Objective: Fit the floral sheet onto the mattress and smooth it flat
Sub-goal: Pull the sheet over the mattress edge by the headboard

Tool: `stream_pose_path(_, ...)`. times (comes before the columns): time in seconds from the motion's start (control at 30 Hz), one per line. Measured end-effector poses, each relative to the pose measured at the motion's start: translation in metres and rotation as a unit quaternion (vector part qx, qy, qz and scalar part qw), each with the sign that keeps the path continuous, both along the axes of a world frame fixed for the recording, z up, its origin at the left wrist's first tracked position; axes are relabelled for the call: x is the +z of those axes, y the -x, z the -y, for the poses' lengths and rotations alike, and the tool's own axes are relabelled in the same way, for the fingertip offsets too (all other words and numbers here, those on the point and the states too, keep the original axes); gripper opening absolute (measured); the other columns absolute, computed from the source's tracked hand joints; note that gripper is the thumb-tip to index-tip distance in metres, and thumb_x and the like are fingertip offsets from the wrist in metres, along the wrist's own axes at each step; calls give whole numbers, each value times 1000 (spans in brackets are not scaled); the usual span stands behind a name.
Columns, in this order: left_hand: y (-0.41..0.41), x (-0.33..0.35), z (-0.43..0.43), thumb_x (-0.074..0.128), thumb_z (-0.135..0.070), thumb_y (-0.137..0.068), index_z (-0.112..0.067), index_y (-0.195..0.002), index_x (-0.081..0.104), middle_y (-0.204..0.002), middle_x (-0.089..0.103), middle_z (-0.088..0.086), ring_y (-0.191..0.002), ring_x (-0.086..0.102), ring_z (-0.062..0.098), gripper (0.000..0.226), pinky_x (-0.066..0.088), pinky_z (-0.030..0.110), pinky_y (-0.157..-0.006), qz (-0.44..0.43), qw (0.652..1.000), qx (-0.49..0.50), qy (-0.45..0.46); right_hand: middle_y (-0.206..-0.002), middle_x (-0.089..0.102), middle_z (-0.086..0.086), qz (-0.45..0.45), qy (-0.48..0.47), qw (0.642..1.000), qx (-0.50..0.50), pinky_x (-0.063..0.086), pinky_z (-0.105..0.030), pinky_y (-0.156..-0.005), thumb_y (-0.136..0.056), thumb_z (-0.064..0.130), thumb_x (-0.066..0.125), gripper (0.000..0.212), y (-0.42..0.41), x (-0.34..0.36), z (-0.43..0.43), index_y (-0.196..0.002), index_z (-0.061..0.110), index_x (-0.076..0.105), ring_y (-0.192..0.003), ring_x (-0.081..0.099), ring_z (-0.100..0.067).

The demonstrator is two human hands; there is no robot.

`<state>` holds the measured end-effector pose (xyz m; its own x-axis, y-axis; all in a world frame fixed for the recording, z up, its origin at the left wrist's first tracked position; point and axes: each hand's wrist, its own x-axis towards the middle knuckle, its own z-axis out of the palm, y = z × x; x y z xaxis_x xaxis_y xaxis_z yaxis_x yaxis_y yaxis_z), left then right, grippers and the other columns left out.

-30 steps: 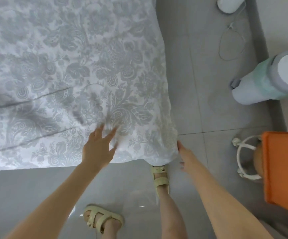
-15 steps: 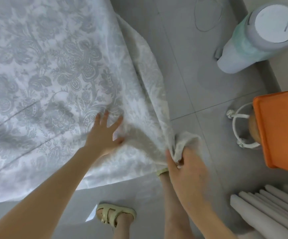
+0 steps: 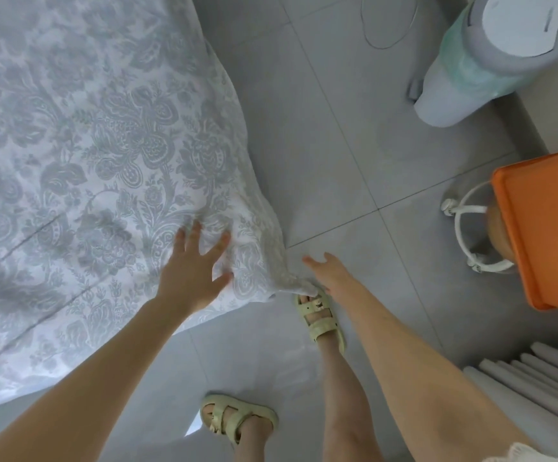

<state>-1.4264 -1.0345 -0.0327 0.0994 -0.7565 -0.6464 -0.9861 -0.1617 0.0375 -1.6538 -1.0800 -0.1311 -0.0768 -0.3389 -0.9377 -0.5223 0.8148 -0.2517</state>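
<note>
Left hand (image 3: 194,265): grip wide, fingers spread and straight, palm down on the floral sheet (image 3: 104,155) just inside the bed's near corner. It is pressing, not pinching, and is likely pinning the cloth so it cannot slide while the corner is dealt with. Right hand (image 3: 329,275): grip also wide, fingers out straight, holding nothing I can make out. It sits just off the corner, beside the loose tip of the sheet. The tip hangs in a small point toward the floor (image 3: 321,145), at the hand's underside; touching or only close, cannot tell. The mattress itself is hidden under the cloth. The sheet covers all of the bed top in view. Two long creases run across it at left, and small puckers fan out from the left fingers. Judged: corner not yet tucked under, smoothing left to do. A foot in a pale sandal (image 3: 317,316) stands directly below the hanging tip and could tread on it. Well apart, by the wall: a lidded bin (image 3: 464,71) and an orange-topped stand (image 3: 551,228).
</note>
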Motion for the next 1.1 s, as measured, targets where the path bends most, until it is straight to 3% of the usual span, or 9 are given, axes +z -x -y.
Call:
stream_pose_path(0.17,6,-2,2,43,-54,-91,-40,-148,0,-158,-13,10,-144,-10,37,73,41,48,-101,14,1000,8,-8,-98,66,-20,133,-98,985,-55,48,-27,-62,-88,42,61,45,-43,11,-20,-100,0,63,-87,66,-30)
stream_pose_path(0.33,4,-3,0,46,-54,-90,-42,-147,4,-158,-12,8,-144,-10,36,72,41,46,-101,-5,1000,12,18,-47,36,-2,-89,195,973,89,23,-24,-44,-87,17,60,45,-7,26,-15,-47,14,37,-44,33,-15)
stream_pose_path(0.53,-3,14,-37,48,-39,-94,-37,-142,36,-157,17,-9,-146,14,21,50,48,37,-92,-88,992,1,89,-86,61,-5,-170,243,908,295,39,-29,-59,-98,34,40,28,-20,52,-19,-99,11,58,-85,59,-30)
stream_pose_path(0.6,-14,20,-57,51,-31,-94,-25,-131,54,-143,45,-3,-132,40,22,38,47,37,-91,-85,979,101,153,-109,63,-8,-175,306,863,362,46,-35,-71,-95,51,38,52,-45,70,-24,-125,11,51,-100,59,-30)
stream_pose_path(0.7,-41,20,-88,48,-32,-95,-7,-108,62,-112,58,14,-103,56,32,32,46,37,-74,0,930,338,146,-96,65,-6,-124,326,800,488,45,-32,-68,-88,56,50,51,-69,89,-36,-106,8,58,-93,62,-28)
stream_pose_path(0.8,-71,11,-124,39,-44,-96,2,-102,56,-98,61,21,-88,62,38,50,49,41,-79,3,793,609,-1,-69,52,0,-147,283,732,603,35,-27,-60,-93,18,54,16,-80,97,-28,-79,10,52,-76,57,-24)
stream_pose_path(0.9,-80,-1,-148,50,-36,-95,0,-124,49,-97,55,13,-75,61,28,47,54,40,-79,-189,535,824,22,-61,39,3,-174,271,624,712,34,-24,-55,-85,-4,53,20,-84,110,-20,-82,16,54,-76,56,-21)
stream_pose_path(1.0,-73,-11,-149,53,-20,-95,2,-106,56,-85,59,10,-68,60,20,24,57,33,-72,-287,293,897,167,-59,35,3,-174,269,598,735,38,-24,-62,-86,0,53,17,-81,118,-22,-75,14,52,-78,58,-22)
stream_pose_path(1.1,-57,-14,-145,50,-17,-96,-8,-68,49,-62,54,9,-51,53,18,29,47,19,-43,-209,332,905,168,-69,47,4,-189,257,597,736,41,-24,-65,-90,5,51,13,-76,112,-19,-87,14,60,-80,59,-19)
